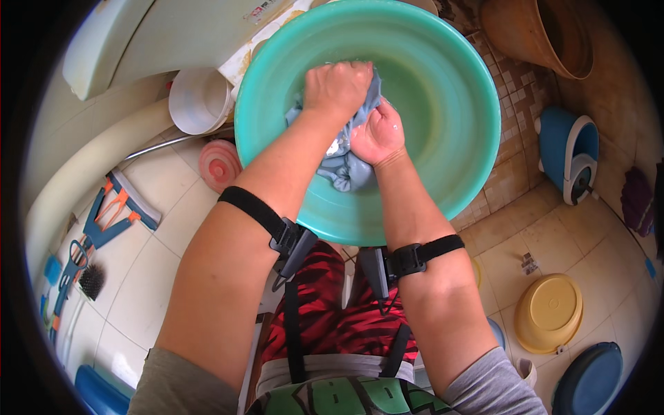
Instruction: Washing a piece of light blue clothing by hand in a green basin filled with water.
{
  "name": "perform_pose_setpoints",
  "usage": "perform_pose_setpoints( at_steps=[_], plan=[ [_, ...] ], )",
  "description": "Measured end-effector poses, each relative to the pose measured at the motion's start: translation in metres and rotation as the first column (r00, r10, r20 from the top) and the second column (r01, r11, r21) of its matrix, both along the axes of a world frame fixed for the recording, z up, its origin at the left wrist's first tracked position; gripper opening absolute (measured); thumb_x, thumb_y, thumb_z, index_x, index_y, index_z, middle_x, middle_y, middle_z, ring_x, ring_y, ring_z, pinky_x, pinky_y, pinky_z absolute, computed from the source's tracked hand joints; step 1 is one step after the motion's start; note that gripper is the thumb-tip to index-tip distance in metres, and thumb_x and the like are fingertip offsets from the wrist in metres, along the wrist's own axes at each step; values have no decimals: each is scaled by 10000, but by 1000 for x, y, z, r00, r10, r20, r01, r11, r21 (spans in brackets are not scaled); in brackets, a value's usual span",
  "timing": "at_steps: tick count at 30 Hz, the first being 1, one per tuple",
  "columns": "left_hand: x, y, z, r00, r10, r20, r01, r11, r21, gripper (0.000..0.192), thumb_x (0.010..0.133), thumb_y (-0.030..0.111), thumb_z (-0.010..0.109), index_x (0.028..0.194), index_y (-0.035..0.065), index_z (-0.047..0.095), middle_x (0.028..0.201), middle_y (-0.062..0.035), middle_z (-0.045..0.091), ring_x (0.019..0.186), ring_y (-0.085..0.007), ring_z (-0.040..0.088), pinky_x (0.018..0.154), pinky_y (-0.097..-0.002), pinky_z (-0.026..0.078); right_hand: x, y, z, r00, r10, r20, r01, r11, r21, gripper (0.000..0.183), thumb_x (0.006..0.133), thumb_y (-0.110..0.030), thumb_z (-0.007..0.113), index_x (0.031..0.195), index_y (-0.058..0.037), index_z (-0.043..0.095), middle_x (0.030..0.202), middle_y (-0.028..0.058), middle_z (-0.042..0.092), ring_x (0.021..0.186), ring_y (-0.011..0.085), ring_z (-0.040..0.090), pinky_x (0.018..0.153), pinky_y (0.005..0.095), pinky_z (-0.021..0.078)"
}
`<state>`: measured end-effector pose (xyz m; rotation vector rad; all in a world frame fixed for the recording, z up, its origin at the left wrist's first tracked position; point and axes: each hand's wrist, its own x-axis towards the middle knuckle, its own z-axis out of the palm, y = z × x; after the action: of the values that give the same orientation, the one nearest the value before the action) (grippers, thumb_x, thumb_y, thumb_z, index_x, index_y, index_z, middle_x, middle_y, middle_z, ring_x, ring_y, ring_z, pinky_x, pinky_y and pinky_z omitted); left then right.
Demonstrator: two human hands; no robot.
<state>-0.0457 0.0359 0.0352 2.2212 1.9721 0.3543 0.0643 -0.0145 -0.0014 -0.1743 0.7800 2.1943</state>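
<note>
A large green plastic basin (469, 155) stands before me with water in the bottom. Wet blue cloth (358, 174) lies bunched inside it, a patch of white suds on its folds. My left hand (340, 88) is closed in a fist, back of the hand upward, on the upper part of the cloth. Just below and to the right, my right hand (381, 135) is turned palm up, its curled fingers holding the cloth's edge. Parts of those fingers are hidden by the cloth. A stretch of cloth runs between the two hands.
At left are a white bucket (199, 104), a pink round object (220, 165), a thick white pipe (88, 161) and a sponge mop (136, 199). To the right are a brown bucket (519, 36), a blue mop bucket (560, 150) and an upturned yellow basin (550, 311).
</note>
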Motion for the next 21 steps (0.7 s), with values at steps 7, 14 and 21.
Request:
perform_pose_setpoints(
  at_steps=[7,14,21],
  plan=[
    [33,-70,25,982,-35,184,68,982,-177,353,887,258,616,583,79,595,558,-135,611,464,-324,601,430,-425,484,4,2,16,992,-3,129,-23,980,200,605,994,-358,381,1527,-152,184,1492,244,323,1322,405,398,1138,510,255],
    [29,-58,16,997,-27,65,34,993,-115,344,878,239,611,575,80,581,565,-131,626,488,-310,630,420,-420,490,5,5,17,991,8,136,-38,976,217,574,985,-372,413,1504,-175,267,1502,231,318,1344,406,368,1136,520,254],
    [-7,3,3,996,-44,-77,43,999,-6,346,893,263,578,598,85,615,585,-131,642,506,-318,643,444,-440,503,-1,-2,0,996,5,-94,-1,999,44,487,1015,-379,311,1461,-190,367,1482,65,416,1341,258,410,1133,452,279]
  ],
)
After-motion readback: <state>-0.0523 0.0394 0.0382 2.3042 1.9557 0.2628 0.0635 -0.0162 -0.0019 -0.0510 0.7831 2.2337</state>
